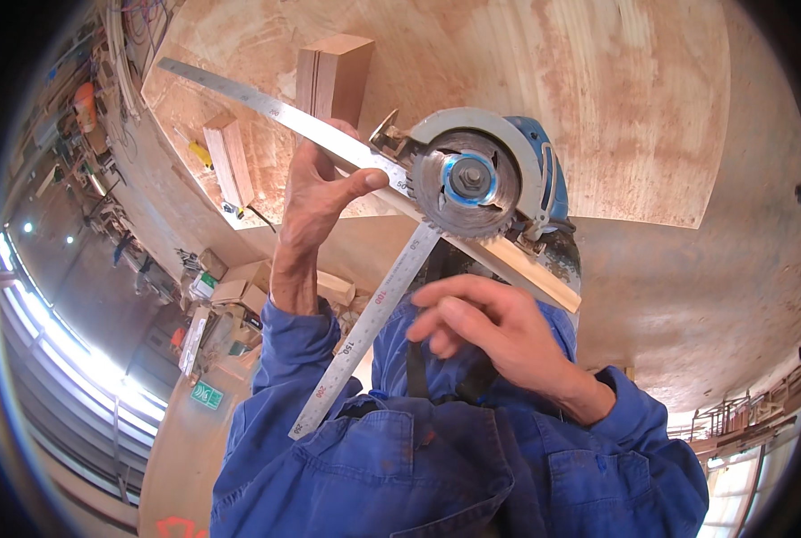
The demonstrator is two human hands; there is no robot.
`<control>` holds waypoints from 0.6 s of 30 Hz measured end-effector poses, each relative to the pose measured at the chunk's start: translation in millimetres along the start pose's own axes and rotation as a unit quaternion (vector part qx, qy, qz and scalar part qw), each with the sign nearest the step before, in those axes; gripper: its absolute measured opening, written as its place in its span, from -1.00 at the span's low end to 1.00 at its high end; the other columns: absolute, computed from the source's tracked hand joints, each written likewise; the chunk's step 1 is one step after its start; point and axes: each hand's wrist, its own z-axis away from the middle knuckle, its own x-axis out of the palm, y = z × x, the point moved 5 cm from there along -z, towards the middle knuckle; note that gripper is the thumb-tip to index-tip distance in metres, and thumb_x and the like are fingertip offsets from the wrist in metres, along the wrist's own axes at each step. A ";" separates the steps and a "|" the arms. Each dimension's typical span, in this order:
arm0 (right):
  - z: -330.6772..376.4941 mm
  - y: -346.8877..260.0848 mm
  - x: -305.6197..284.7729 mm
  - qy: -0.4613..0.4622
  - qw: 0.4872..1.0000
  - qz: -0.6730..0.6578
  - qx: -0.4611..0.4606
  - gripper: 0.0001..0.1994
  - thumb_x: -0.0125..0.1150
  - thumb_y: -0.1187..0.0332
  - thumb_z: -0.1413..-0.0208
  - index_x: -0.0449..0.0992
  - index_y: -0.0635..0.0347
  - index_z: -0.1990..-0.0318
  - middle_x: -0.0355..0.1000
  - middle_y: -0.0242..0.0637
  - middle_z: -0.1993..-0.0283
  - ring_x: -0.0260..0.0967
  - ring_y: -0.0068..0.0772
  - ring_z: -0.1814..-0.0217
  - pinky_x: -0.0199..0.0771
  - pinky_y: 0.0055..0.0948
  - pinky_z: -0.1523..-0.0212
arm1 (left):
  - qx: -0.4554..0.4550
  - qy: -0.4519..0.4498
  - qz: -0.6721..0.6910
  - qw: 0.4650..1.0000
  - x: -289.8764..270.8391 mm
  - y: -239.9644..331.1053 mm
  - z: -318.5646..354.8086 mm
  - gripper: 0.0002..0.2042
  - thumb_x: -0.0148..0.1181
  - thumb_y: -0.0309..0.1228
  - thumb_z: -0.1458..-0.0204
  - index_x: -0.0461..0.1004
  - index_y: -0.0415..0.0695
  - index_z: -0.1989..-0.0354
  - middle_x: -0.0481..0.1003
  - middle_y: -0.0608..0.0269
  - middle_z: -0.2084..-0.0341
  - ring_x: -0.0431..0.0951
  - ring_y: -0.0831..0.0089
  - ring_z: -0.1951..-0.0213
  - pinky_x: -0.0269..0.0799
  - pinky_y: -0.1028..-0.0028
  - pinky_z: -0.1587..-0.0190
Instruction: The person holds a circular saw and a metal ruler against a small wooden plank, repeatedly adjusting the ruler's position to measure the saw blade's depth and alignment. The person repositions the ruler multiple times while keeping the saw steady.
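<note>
A circular saw (530,161) with a blue body lies with its toothed round blade (427,193) facing up at me. Against the blade rests an L-shaped steel square (364,327); one arm runs to the upper left, the other slants down toward my lap. My left hand (315,184) is closed round the upper arm, thumb across its face, close to the blade's left side. Below the saw, my right hand (499,332) hangs in front of my lap, fingers loosely bent and apart, slightly blurred, holding nothing. A pale wooden strip (530,273) lies along the saw's base.
Beyond the saw spreads a large plywood sheet (633,108). On it stand a wooden block (337,76) and a smaller block (228,161), with a yellow-handled tool (199,152) alongside. Offcuts (248,287) and a green card (206,394) lie to my left; clutter lines the far left wall.
</note>
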 end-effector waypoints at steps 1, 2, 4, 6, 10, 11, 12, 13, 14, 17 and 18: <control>9.0 -6.1 -6.3 0.015 1.000 0.017 -0.018 -0.75 -0.08 0.33 -0.22 0.41 0.33 0.11 0.48 -0.26 0.30 0.34 -0.66 0.38 0.40 -0.64 0.33 | -0.004 0.003 0.001 1.000 0.4 -0.1 0.6 -0.50 0.48 -0.38 0.31 0.31 -0.19 0.21 0.41 0.32 0.40 0.42 0.55 0.29 0.37 0.57 0.23; 19.6 -12.9 -14.8 0.029 0.998 0.034 -0.035 -0.76 -0.07 0.34 -0.22 0.41 0.33 0.13 0.48 -0.26 0.31 0.34 -0.66 0.38 0.39 -0.65 0.33 | -0.008 0.005 0.003 1.000 0.8 -0.1 1.4 -0.50 0.48 -0.38 0.32 0.31 -0.19 0.21 0.40 0.32 0.40 0.42 0.54 0.28 0.37 0.57 0.23; 38.1 -21.6 -41.0 0.094 0.988 0.049 -0.112 -0.80 -0.07 0.37 -0.21 0.42 0.31 0.18 0.47 -0.27 0.34 0.34 -0.65 0.39 0.36 -0.66 0.34 | -0.015 0.007 0.006 1.000 2.3 -0.1 1.4 -0.49 0.49 -0.38 0.33 0.31 -0.18 0.21 0.40 0.31 0.38 0.43 0.53 0.28 0.38 0.56 0.21; 52.7 -33.0 -68.3 0.205 0.952 0.075 -0.216 -0.84 -0.08 0.40 -0.21 0.40 0.29 0.29 0.43 -0.30 0.36 0.33 -0.63 0.33 0.34 -0.63 0.31 | -0.024 0.006 0.012 1.000 1.7 -1.7 1.4 -0.49 0.49 -0.38 0.33 0.31 -0.18 0.22 0.39 0.31 0.37 0.43 0.53 0.27 0.38 0.55 0.20; 46.8 -29.0 -102.4 0.294 0.888 0.280 -0.217 -0.66 0.14 0.28 -0.08 0.34 0.32 0.07 0.39 -0.22 0.22 0.35 -0.44 0.16 0.36 -0.47 0.13 | -0.026 0.011 0.005 1.000 1.4 -2.1 4.1 -0.49 0.49 -0.39 0.34 0.31 -0.19 0.21 0.38 0.31 0.37 0.42 0.53 0.26 0.38 0.55 0.18; 45.2 -27.3 -104.6 0.303 0.870 0.323 -0.214 -0.55 0.22 0.24 -0.03 0.32 0.33 0.00 0.37 -0.19 0.18 0.35 -0.39 0.13 0.36 -0.43 0.09 | -0.022 0.008 0.004 1.000 2.5 -1.4 3.2 -0.49 0.49 -0.39 0.34 0.31 -0.19 0.21 0.38 0.31 0.37 0.42 0.53 0.26 0.38 0.56 0.19; 43.1 -26.4 -102.9 0.287 0.862 0.362 -0.208 -0.45 0.28 0.21 0.04 0.27 0.32 -0.06 0.36 -0.16 0.14 0.34 -0.35 0.11 0.36 -0.40 0.08 | -0.017 0.006 0.002 1.000 2.8 -0.8 2.4 -0.49 0.49 -0.40 0.34 0.32 -0.19 0.21 0.38 0.32 0.37 0.42 0.53 0.26 0.37 0.56 0.19; 41.4 -25.2 -100.6 0.270 0.852 0.400 -0.202 -0.33 0.33 0.18 0.11 0.21 0.30 -0.12 0.34 -0.13 0.10 0.34 -0.30 0.08 0.35 -0.38 0.06 | -0.017 0.007 0.004 1.000 2.7 -1.2 2.7 -0.49 0.49 -0.40 0.34 0.32 -0.19 0.21 0.38 0.32 0.37 0.42 0.54 0.26 0.38 0.56 0.19; 40.0 -23.9 -98.4 0.252 0.841 0.437 -0.196 -0.22 0.39 0.15 0.19 0.16 0.29 -0.18 0.32 -0.10 0.07 0.33 -0.26 0.06 0.35 -0.35 0.04 | -0.017 0.008 0.006 1.000 2.7 -1.7 3.1 -0.49 0.49 -0.40 0.34 0.32 -0.19 0.21 0.38 0.32 0.37 0.41 0.54 0.26 0.38 0.56 0.19; 40.7 -22.6 -90.3 0.266 0.834 0.450 -0.176 -0.03 0.48 0.19 0.30 -0.01 0.20 -0.28 0.29 -0.09 0.01 0.33 -0.24 0.03 0.37 -0.34 0.06 | -0.017 0.013 0.004 1.000 2.5 -0.7 3.6 -0.49 0.49 -0.39 0.35 0.32 -0.19 0.21 0.38 0.32 0.37 0.41 0.54 0.26 0.37 0.56 0.19; 42.0 -24.0 -87.9 0.282 0.819 0.466 -0.181 -0.02 0.48 0.22 0.30 -0.04 0.19 -0.29 0.30 -0.10 0.02 0.33 -0.24 0.03 0.37 -0.33 0.06 | -0.016 0.017 0.003 1.000 2.9 0.0 4.2 -0.49 0.49 -0.39 0.35 0.32 -0.19 0.21 0.38 0.32 0.37 0.41 0.54 0.26 0.37 0.56 0.19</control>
